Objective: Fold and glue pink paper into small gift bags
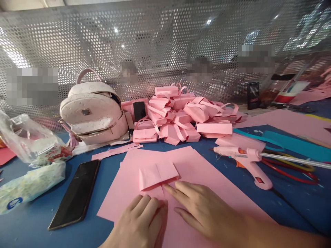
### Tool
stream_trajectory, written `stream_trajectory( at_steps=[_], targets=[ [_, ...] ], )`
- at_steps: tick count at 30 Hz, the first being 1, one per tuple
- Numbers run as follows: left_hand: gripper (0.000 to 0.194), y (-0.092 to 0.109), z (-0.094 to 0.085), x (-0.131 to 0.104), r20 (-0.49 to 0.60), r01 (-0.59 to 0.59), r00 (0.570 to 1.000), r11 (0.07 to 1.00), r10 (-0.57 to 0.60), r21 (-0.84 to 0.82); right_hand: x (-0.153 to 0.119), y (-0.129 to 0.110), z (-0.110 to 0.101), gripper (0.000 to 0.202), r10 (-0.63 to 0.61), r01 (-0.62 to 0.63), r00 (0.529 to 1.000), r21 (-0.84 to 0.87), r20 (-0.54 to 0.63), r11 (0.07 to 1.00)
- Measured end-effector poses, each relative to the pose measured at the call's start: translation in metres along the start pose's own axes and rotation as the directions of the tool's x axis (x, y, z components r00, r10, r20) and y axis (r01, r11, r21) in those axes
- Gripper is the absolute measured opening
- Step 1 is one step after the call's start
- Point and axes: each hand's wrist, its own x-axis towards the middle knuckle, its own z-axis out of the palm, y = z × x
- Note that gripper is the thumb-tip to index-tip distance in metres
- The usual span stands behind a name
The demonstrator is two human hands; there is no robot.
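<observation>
A small folded pink paper bag (157, 175) lies on pink paper sheets (219, 193), its opening edge facing me. My left hand (141, 218) is closed just in front of it, the fingers curled down to the paper; whatever they grip is hidden. Stretched out nearly flat, my right hand (198, 206) rests on the sheets, with its index fingertip beside the bag's near right edge. A pink glue gun (245, 160) with a clear glue stick in its back lies to the right.
Behind the sheets rises a pile of folded pink paper bags (178, 117). A pale backpack (93, 110) stands left of it. A black phone (76, 194) and a tissue pack (33, 187) lie at left. Blue paper (297, 143) is at right. A perforated metal screen (160, 38) closes the back.
</observation>
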Motion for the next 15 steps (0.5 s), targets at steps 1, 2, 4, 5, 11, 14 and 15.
stream_trajectory(
  at_steps=[1,2,4,5,11,14,15],
  targets=[
    [0.026,0.0,0.0,0.0,-0.002,0.0,1.0,1.0,0.0,0.007,0.0,0.0,0.0,0.039,0.004,-0.004,1.0,0.004,0.01,1.0],
    [0.026,0.0,0.0,0.0,-0.005,-0.001,1.0,1.0,0.001,0.014,0.0,0.0,0.0,0.039,0.007,-0.007,1.0,0.007,0.02,1.0],
    [0.025,0.0,0.0,-0.001,-0.007,-0.006,1.0,1.0,0.007,0.026,0.0,0.0,-0.001,0.039,0.009,-0.009,0.999,0.014,0.031,1.0],
    [0.026,0.0,0.0,-0.001,-0.007,-0.008,1.0,0.999,0.008,0.031,0.0,0.0,-0.001,0.039,0.008,-0.008,0.999,0.019,0.032,1.0],
    [0.03,0.003,-0.002,-0.003,-0.023,-0.027,0.999,0.986,0.031,0.162,-0.001,-0.001,-0.003,0.037,0.019,-0.022,0.999,0.066,0.049,0.998],
    [0.035,0.003,0.0,-0.01,0.003,-0.059,0.998,0.958,0.06,0.28,-0.001,-0.002,-0.004,0.037,0.002,-0.003,1.0,0.045,0.031,0.999],
    [0.038,0.002,0.001,-0.012,0.026,-0.07,0.998,0.951,0.065,0.3,-0.001,-0.002,-0.004,0.037,-0.004,0.003,1.0,0.036,0.022,0.999]
  ],
)
